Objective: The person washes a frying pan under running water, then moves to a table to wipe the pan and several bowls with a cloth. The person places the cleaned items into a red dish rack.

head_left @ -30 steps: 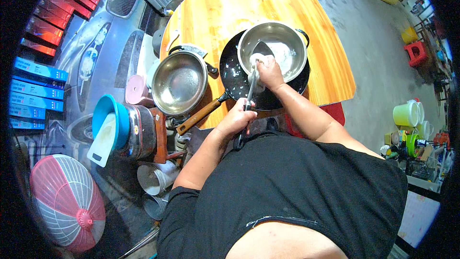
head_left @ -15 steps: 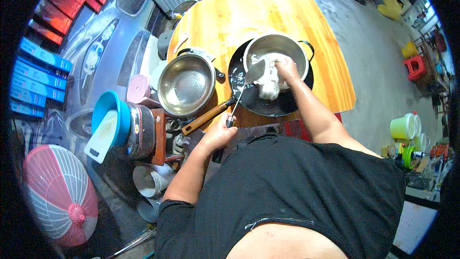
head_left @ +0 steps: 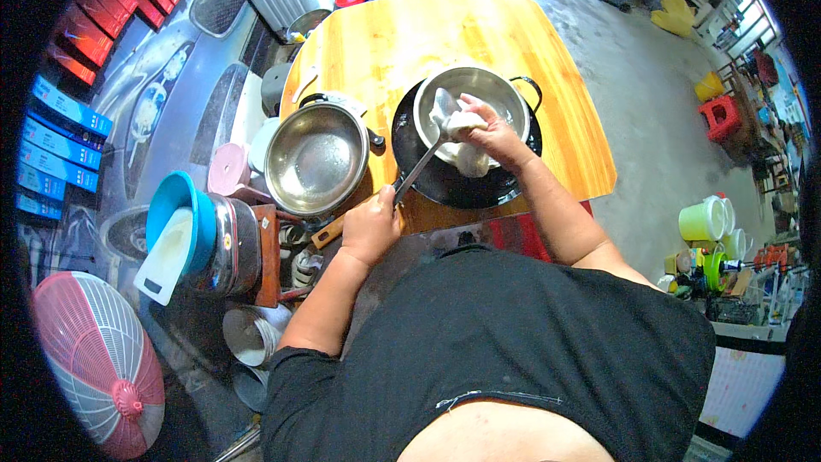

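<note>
My left hand (head_left: 373,227) is closed round the handle of a metal spatula (head_left: 420,173), whose head reaches up to the right, over the black wok (head_left: 407,147). In my right hand (head_left: 496,133) is a bunched white cloth (head_left: 467,122), pressed against the spatula's head and partly covering it. Part of the cloth hangs down toward the wok. A steel pot (head_left: 513,101) sits in the wok, tilted toward me, behind the cloth. The wok's wooden handle (head_left: 328,233) sticks out beside my left hand.
On the left of the wooden table (head_left: 376,30) stands a shallow steel pan (head_left: 315,162). A teal basin (head_left: 202,239) with a white cutting board (head_left: 168,255) is beside the table, and a fan (head_left: 98,368) stands lower left. Red stools (head_left: 721,118) and buckets (head_left: 703,221) lie right.
My right hand has lifted the cloth from inside the pot onto the spatula's head. The spatula has turned, and my left hand has shifted slightly left. The whole view has shifted a little.
</note>
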### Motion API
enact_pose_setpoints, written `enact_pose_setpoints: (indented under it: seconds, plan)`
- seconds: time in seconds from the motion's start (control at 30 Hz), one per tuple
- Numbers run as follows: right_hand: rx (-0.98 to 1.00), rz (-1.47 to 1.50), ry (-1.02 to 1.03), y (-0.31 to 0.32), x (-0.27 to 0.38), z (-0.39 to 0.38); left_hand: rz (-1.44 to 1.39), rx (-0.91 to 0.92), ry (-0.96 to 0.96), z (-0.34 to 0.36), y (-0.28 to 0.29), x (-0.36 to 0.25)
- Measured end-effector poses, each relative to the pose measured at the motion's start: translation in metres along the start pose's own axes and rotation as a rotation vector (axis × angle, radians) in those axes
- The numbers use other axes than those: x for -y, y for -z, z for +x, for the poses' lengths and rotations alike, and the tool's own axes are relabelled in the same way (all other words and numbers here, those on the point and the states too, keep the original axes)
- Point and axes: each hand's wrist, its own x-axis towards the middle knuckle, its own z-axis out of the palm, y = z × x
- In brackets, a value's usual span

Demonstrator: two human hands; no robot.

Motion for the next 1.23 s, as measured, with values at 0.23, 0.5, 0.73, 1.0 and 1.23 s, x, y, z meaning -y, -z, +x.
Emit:
enact_pose_setpoints:
  seconds: [0.23, 0.5, 0.73, 1.0, 1.23]
  plan:
    - [-0.016, -0.247, -0.124, -0.003, 0.016, -0.006, 0.015, 0.079, -0.171, 0.004, 0.012, -0.002]
    - [-0.142, 0.208, -0.307, 0.012, -0.025, 0.029, -0.041, 0.106, -0.169, 0.005, 0.012, -0.008]
    - [-0.306, -0.401, -0.196, 0.043, -0.051, 0.037, -0.118, 0.062, 0.037, -0.013, 0.016, 0.001]
    - [0.255, -0.955, -0.160, 0.061, -0.049, 0.018, -0.733, -0.155, 0.461, 0.009, 0.006, 0.026]
    - [-0.150, -1.174, -0.493, 0.106, -0.073, 0.022, -0.890, -0.266, 0.449, 0.066, -0.054, 0.030]
